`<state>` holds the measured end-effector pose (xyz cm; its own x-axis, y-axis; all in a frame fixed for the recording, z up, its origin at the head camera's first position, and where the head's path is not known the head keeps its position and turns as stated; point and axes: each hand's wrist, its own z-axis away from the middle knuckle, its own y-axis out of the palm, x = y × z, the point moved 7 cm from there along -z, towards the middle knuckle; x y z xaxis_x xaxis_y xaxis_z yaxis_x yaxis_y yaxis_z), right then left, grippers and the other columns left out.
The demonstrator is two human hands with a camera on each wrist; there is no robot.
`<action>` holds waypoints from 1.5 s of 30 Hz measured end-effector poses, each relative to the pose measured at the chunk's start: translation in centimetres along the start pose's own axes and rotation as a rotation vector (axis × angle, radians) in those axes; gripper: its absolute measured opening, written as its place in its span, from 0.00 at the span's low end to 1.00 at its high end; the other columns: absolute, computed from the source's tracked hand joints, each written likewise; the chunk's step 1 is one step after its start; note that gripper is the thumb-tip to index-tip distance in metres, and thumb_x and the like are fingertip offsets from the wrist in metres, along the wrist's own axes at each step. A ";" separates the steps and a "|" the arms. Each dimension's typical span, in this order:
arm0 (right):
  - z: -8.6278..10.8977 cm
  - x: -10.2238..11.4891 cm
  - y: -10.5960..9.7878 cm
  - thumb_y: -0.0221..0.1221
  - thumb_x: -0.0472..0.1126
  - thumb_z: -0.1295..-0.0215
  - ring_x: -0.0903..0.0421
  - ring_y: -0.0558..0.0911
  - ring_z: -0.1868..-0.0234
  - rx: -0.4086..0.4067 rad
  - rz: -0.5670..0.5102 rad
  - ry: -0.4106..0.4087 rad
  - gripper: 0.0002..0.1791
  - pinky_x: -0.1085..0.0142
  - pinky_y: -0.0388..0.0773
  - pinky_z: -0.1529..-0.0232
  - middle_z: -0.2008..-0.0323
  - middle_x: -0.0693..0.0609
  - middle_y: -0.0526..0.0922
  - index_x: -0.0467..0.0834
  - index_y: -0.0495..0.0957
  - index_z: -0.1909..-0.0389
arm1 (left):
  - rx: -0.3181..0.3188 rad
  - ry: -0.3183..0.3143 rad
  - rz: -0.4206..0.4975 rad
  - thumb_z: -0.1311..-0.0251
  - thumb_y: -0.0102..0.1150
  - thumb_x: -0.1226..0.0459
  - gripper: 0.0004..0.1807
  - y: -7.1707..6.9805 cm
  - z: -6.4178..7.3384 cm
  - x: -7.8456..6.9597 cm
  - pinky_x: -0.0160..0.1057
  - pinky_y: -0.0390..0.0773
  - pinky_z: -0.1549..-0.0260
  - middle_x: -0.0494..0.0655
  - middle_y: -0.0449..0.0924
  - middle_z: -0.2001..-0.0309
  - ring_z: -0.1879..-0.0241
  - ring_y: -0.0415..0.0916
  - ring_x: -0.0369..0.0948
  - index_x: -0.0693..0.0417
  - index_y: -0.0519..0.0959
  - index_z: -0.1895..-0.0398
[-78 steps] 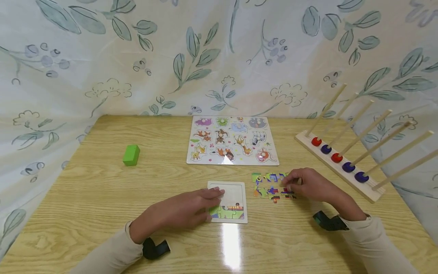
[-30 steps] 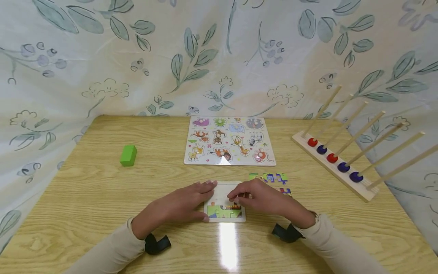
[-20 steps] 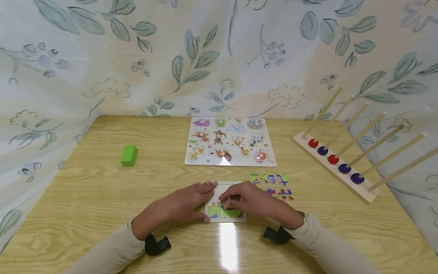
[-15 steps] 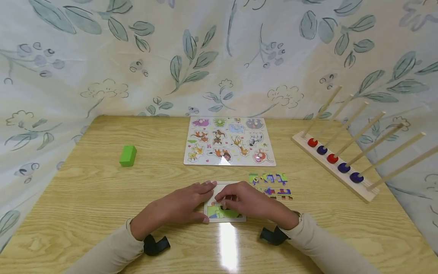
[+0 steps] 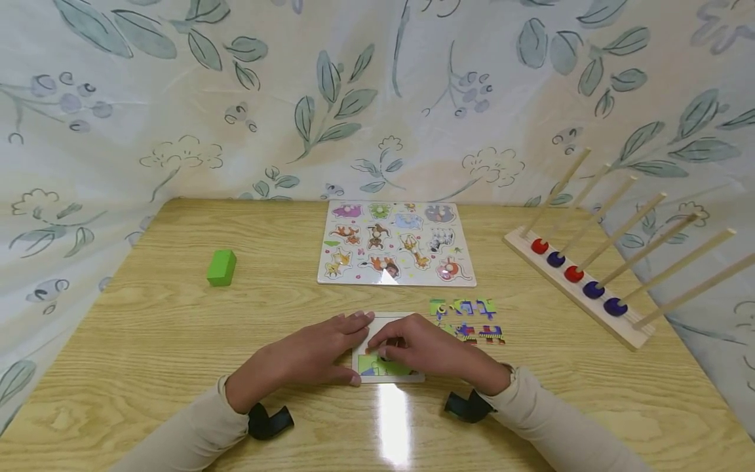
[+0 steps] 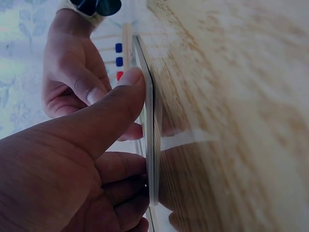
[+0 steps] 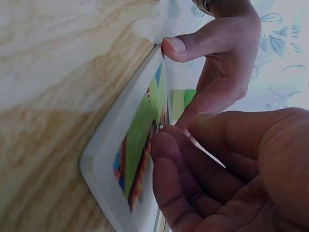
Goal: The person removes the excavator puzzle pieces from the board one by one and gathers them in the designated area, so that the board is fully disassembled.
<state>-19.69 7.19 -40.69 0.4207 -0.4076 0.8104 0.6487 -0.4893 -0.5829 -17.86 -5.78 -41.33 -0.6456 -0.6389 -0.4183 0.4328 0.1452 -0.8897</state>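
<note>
A small square jigsaw tray (image 5: 417,379) lies on the table in front of me, with green pieces fitted along its near side. My left hand (image 5: 309,351) rests on the tray's left side, fingers stretched toward the far corner and the thumb at the near corner. In the left wrist view its thumb tip is on the tray's edge. My right hand (image 5: 421,347) is over the tray, thumb and index fingertips together low at the fitted pieces, pinching a small jigsaw piece mostly hidden by the fingers. The right wrist view shows train-patterned pieces (image 7: 145,130) beside those fingertips.
Several loose jigsaw pieces (image 5: 464,308) lie in two rows right of the tray. Behind stands an animal peg puzzle board (image 5: 398,278). A green block (image 5: 221,269) is at left; a wooden peg rack (image 5: 590,301) with red and blue beads stands at right.
My right hand has moved left from the loose pieces to the tray, then a little further left across it. My left hand has settled on the tray's left edge.
</note>
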 end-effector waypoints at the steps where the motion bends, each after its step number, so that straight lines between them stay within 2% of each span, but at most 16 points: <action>1: 0.0 0.0 0.1 0.58 0.31 0.32 0.65 0.71 0.75 0.005 -0.003 0.001 0.11 0.73 0.69 0.73 0.59 0.54 0.85 0.41 0.84 0.54 | 0.000 0.000 -0.001 0.40 0.63 0.47 0.45 0.0 0.0 0.0 0.48 0.56 0.32 0.50 0.49 0.24 0.27 0.47 0.49 0.62 0.59 0.27; 6: -0.2 0.0 0.2 0.57 0.31 0.31 0.66 0.68 0.78 0.021 0.005 -0.021 0.11 0.73 0.68 0.74 0.60 0.55 0.85 0.42 0.85 0.54 | 0.000 -0.002 -0.002 0.40 0.63 0.47 0.45 0.1 0.0 0.1 0.48 0.57 0.33 0.50 0.49 0.24 0.27 0.47 0.50 0.63 0.59 0.27; 10: -0.1 0.1 0.3 0.57 0.32 0.31 0.66 0.69 0.76 0.028 0.010 -0.031 0.11 0.73 0.69 0.73 0.58 0.56 0.85 0.44 0.85 0.54 | 0.001 -0.008 0.006 0.41 0.64 0.48 0.45 0.1 0.0 0.1 0.48 0.56 0.32 0.50 0.49 0.24 0.27 0.47 0.49 0.62 0.59 0.27; 16: 0.1 0.0 0.4 0.56 0.31 0.31 0.65 0.69 0.76 0.035 -0.023 -0.012 0.12 0.72 0.68 0.73 0.58 0.56 0.84 0.45 0.84 0.53 | -0.003 -0.009 0.019 0.41 0.65 0.48 0.45 0.0 0.0 0.0 0.48 0.56 0.32 0.50 0.49 0.24 0.27 0.47 0.49 0.62 0.59 0.27; 23: 0.2 0.0 0.3 0.57 0.29 0.32 0.61 0.77 0.66 0.028 -0.121 0.020 0.13 0.70 0.74 0.67 0.56 0.54 0.83 0.45 0.84 0.53 | 0.001 -0.009 0.026 0.41 0.65 0.49 0.46 0.0 0.0 0.0 0.49 0.55 0.32 0.52 0.49 0.24 0.27 0.47 0.49 0.62 0.58 0.26; 29: 0.1 0.2 0.3 0.58 0.28 0.34 0.59 0.78 0.59 0.002 -0.140 -0.026 0.12 0.66 0.78 0.62 0.54 0.55 0.82 0.43 0.83 0.54 | 0.015 -0.012 0.033 0.40 0.64 0.49 0.46 0.0 0.0 0.0 0.49 0.53 0.31 0.52 0.49 0.24 0.26 0.46 0.49 0.60 0.56 0.25; 34: -0.2 0.1 0.7 0.59 0.28 0.35 0.60 0.78 0.62 -0.038 -0.155 -0.046 0.12 0.67 0.78 0.63 0.56 0.53 0.81 0.43 0.83 0.55 | 0.014 -0.013 0.049 0.40 0.64 0.49 0.46 0.0 -0.1 0.1 0.49 0.53 0.31 0.52 0.48 0.24 0.26 0.45 0.49 0.58 0.56 0.25; 38: -0.6 0.0 1.2 0.60 0.26 0.36 0.61 0.76 0.65 -0.039 -0.168 -0.050 0.12 0.69 0.77 0.64 0.59 0.52 0.82 0.41 0.83 0.55 | 0.012 -0.018 0.056 0.40 0.65 0.49 0.46 0.0 -0.1 0.1 0.49 0.55 0.32 0.51 0.48 0.24 0.26 0.45 0.49 0.58 0.56 0.25; 45: -0.6 -0.1 1.2 0.61 0.27 0.37 0.63 0.78 0.65 -0.040 -0.164 -0.046 0.10 0.69 0.78 0.63 0.60 0.53 0.83 0.39 0.84 0.57 | 0.017 -0.021 0.050 0.40 0.65 0.49 0.46 0.0 -0.1 0.1 0.49 0.55 0.32 0.51 0.48 0.24 0.26 0.45 0.49 0.59 0.56 0.25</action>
<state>-19.29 6.17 -41.47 0.3403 -0.2847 0.8962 0.6857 -0.5771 -0.4436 -17.96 -5.80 -41.43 -0.6099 -0.6465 -0.4583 0.4753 0.1643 -0.8643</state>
